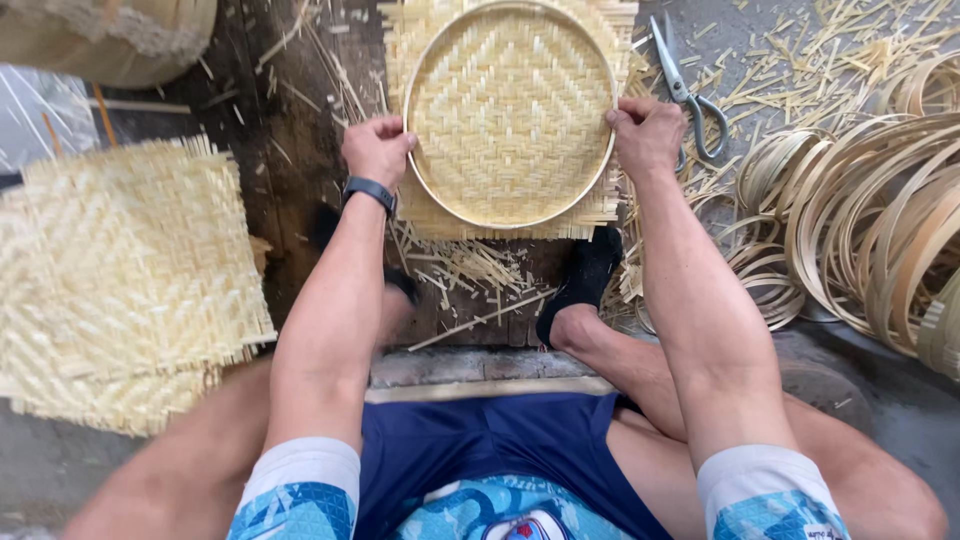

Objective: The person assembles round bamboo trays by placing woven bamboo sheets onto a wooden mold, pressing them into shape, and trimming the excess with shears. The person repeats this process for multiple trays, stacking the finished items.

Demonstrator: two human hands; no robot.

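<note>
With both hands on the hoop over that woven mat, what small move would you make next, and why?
Probably press the hoop down evenly into the woven mat. The left hand and right hand grip opposite sides of the rim, the mat already dishes inside it, and ragged strip ends stick out all round. The scissors lie just beyond the right hand, so trimming looks like a later step.

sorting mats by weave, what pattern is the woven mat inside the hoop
Pale straw-yellow herringbone zigzag weave on the woven bamboo mat within the hoop; it shows best in the head view.
</note>
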